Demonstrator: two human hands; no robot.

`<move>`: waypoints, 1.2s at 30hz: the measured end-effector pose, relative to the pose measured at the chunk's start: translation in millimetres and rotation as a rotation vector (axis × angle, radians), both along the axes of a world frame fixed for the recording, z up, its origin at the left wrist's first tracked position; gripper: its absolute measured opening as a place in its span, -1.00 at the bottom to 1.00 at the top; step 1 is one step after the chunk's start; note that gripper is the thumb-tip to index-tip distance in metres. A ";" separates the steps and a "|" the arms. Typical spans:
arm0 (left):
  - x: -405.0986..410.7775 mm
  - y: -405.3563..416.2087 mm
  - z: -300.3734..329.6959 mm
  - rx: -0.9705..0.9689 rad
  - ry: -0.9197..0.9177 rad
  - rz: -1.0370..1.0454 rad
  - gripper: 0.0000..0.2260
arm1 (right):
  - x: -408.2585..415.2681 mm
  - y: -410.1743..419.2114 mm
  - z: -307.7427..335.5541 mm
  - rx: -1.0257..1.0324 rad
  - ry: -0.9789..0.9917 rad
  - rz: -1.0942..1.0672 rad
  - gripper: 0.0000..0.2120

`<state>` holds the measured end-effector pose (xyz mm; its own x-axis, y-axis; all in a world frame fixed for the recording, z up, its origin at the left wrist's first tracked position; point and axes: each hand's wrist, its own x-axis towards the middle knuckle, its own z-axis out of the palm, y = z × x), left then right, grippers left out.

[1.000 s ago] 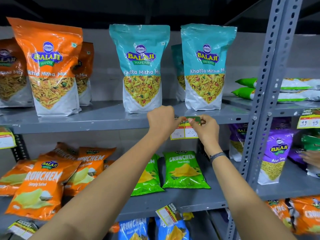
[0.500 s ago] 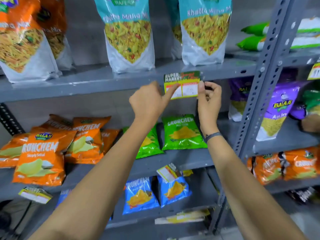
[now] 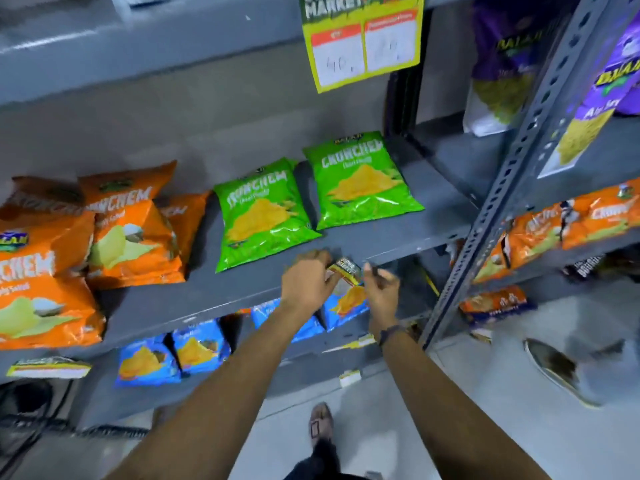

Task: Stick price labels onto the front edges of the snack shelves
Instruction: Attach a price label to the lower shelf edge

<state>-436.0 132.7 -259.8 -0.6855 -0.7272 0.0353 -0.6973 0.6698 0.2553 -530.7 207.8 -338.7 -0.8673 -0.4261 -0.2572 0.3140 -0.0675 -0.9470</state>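
Price label — small, blurred, at the front edge of the middle shelf; left hand pinches its left side, right hand just beside its right edge, grip unclear. Green chip packets lie on that shelf. Posted label — stuck to upper shelf edge

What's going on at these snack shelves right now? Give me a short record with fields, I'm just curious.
activity: a person is handling a small price label at the front edge of the middle shelf
left hand: pinching the label's left side
right hand: at the label's right side, grip blurred
already posted: a yellow price label hangs from the shelf above
on the middle shelf: two green chip bags, orange chip bags
shelf below: blue chip bags
image quality: motion-blurred
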 end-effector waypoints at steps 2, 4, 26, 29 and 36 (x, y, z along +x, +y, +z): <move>-7.7 -6.3 -0.7 0.003 0.005 -0.011 -0.73 | 6.4 4.7 2.5 0.029 -0.146 0.155 -0.77; -18.1 -10.8 0.5 0.010 -0.021 -0.035 -0.71 | 6.0 5.9 7.8 0.028 -0.200 0.284 -0.86; -15.9 9.6 -14.7 -0.155 -0.497 -0.013 -0.83 | -41.1 9.1 6.4 0.682 1.286 0.469 -0.78; -20.5 10.9 -15.1 -0.168 -0.487 0.003 -0.81 | -40.7 3.6 14.2 0.786 1.422 0.463 -0.73; -19.6 9.7 -16.4 -0.150 -0.450 0.046 -0.81 | -42.9 1.5 21.2 0.759 1.451 0.468 -0.73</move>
<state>-455.6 142.4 -276.3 -0.6243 -0.7665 -0.1509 -0.7460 0.6422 -0.1762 -573.6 209.2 -317.6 -0.4002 -0.8576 0.3229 -0.9126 0.3409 -0.2256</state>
